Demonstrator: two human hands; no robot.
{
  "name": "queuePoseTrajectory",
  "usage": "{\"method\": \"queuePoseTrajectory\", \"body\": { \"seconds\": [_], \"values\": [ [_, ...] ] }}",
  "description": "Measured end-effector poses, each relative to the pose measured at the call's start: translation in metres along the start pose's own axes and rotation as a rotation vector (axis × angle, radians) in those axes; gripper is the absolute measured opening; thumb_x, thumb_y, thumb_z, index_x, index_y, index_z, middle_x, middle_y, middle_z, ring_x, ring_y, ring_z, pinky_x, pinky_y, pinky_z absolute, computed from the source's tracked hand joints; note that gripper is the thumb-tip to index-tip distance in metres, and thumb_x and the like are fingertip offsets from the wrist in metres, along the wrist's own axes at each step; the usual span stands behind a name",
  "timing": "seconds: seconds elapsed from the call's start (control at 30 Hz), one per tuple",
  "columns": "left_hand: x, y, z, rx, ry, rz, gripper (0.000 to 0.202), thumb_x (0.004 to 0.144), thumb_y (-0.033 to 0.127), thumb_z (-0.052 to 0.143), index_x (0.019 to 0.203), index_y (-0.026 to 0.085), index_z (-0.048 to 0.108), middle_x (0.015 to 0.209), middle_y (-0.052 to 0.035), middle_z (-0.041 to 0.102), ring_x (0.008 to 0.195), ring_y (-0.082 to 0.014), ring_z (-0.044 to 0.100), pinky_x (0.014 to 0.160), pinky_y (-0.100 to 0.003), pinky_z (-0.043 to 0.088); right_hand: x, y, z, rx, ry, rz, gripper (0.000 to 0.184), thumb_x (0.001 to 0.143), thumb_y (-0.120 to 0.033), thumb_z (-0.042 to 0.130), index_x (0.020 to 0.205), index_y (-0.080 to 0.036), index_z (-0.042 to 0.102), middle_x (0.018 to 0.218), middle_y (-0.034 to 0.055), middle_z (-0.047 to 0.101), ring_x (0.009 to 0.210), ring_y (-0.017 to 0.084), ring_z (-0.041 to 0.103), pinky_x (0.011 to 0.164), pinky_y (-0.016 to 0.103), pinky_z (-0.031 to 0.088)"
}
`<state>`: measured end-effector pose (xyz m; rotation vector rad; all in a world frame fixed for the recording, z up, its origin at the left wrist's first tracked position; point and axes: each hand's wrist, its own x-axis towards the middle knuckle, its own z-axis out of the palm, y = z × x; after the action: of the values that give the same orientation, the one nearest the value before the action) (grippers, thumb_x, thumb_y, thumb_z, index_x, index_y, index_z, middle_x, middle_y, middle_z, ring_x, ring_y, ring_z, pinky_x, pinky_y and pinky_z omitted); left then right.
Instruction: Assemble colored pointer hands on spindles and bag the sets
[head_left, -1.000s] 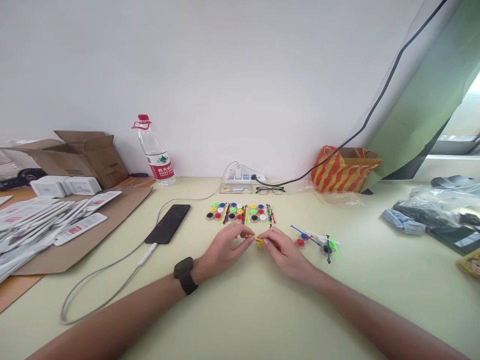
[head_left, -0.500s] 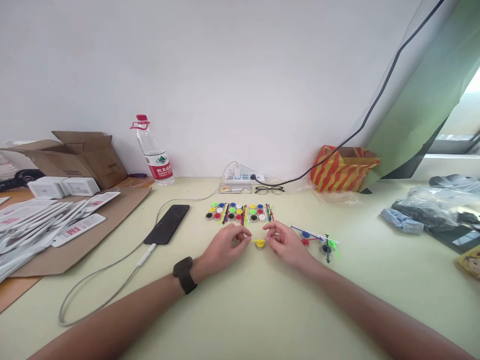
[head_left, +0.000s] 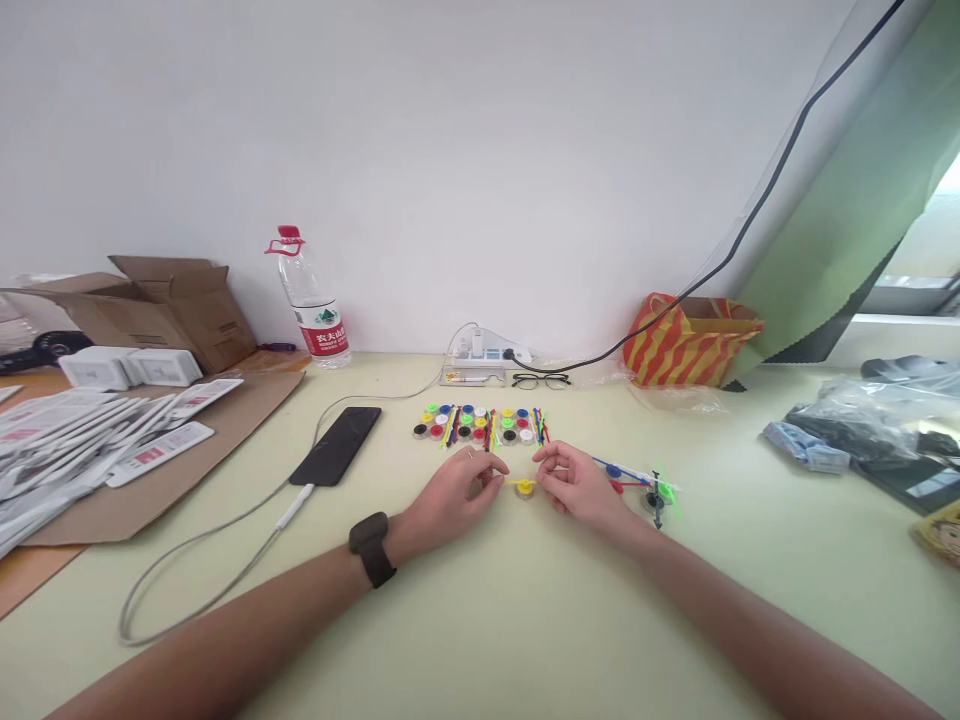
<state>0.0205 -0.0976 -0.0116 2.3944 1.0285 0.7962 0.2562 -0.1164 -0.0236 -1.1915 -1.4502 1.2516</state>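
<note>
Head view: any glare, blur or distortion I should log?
Head view: the window is nearly washed out; head view: wide-angle stretch seems to tilt the bottle; head view: the yellow disc looks soft, its fine detail too small to read.

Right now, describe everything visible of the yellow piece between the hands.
The yellow piece has a round yellow top on a clear, plastic-looking base, with a thin yellow strip across it. It sits upright on the green table. The strip reaches toward the left hand and right hand; contact is unclear.
</note>
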Motion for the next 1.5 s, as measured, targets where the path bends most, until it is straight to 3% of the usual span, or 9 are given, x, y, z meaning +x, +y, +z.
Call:
{"method": "queuePoseTrajectory", "body": {
  "seconds": [0.13,0.3,0.43,0.6,0.73,1.0,1.5],
  "values": [
    [-0.001,0.006,0.0,0.162,0.094,0.16,0.023,0.098,0.021,0.056,0.119,0.024,0.068,0.106,-0.0083,0.059,0.102,-0.0248,0.057,0.09,-0.04,0.051,0.003,0.005,0.004,0.003,-0.014,-0.051,0.028,0.086,-0.042,0.067,0.103,-0.023,0.056,0.085,-0.0027,0.057,0.057,0.011,0.058,0.053,0.027,0.048],
    [-0.004,0.014,0.001,0.343,0.193,0.238,0.025,0.095,0.018,0.06,0.117,0.026,0.068,0.12,-0.0106,0.059,0.116,-0.0303,0.053,0.099,-0.048,0.048,0.004,0.003,0.008,-0.008,-0.042,-0.068,0.034,0.087,-0.049,0.07,0.104,-0.023,0.057,0.081,-0.0023,0.058,0.06,0.013,0.059,0.051,0.026,0.046],
    [-0.004,0.015,0.001,0.355,0.13,0.29,0.035,0.095,0.017,0.061,0.129,0.027,0.062,0.125,-0.0093,0.065,0.118,-0.0299,0.056,0.103,-0.05,0.047,0.005,0.001,0.005,0.07,-0.04,-0.105,0.035,0.086,-0.049,0.071,0.104,-0.022,0.058,0.079,-0.0024,0.059,0.061,0.013,0.059,0.054,0.027,0.048],
    [-0.002,0.008,0.001,0.351,0.1,0.239,0.029,0.1,0.018,0.055,0.126,0.024,0.062,0.112,-0.0082,0.071,0.113,-0.0287,0.059,0.099,-0.049,0.049,0.009,0.002,0.0,0.102,0.015,-0.043,0.037,0.081,-0.047,0.076,0.102,-0.021,0.059,0.077,-0.0023,0.06,0.057,0.012,0.058,0.05,0.025,0.045],
    [-0.001,0.006,0.001,0.32,0.065,0.228,0.028,0.1,0.016,0.053,0.124,0.025,0.063,0.111,-0.0077,0.07,0.109,-0.027,0.059,0.096,-0.047,0.05,0.01,0.003,-0.002,0.092,-0.021,-0.001,0.038,0.08,-0.047,0.076,0.101,-0.021,0.058,0.071,-0.0043,0.058,0.056,0.012,0.057,0.05,0.025,0.045],
    [-0.002,0.013,0.0,0.312,0.015,0.224,0.031,0.099,0.019,0.056,0.127,0.026,0.065,0.103,-0.0079,0.066,0.103,-0.0269,0.058,0.094,-0.046,0.05,0.008,0.003,0.002,0.029,-0.061,-0.052,0.04,0.083,-0.053,0.073,0.103,-0.022,0.057,0.076,-0.0034,0.059,0.062,0.014,0.06,0.055,0.027,0.047],
    [-0.004,0.013,-0.002,0.257,-0.039,0.223,0.041,0.097,0.018,0.06,0.136,0.03,0.06,0.114,-0.0084,0.066,0.111,-0.0275,0.059,0.098,-0.046,0.052,0.009,0.005,-0.002,0.029,0.011,-0.042,0.033,0.082,-0.045,0.071,0.102,-0.022,0.057,0.074,-0.0035,0.059,0.059,0.013,0.058,0.054,0.027,0.047]
  ]
}}
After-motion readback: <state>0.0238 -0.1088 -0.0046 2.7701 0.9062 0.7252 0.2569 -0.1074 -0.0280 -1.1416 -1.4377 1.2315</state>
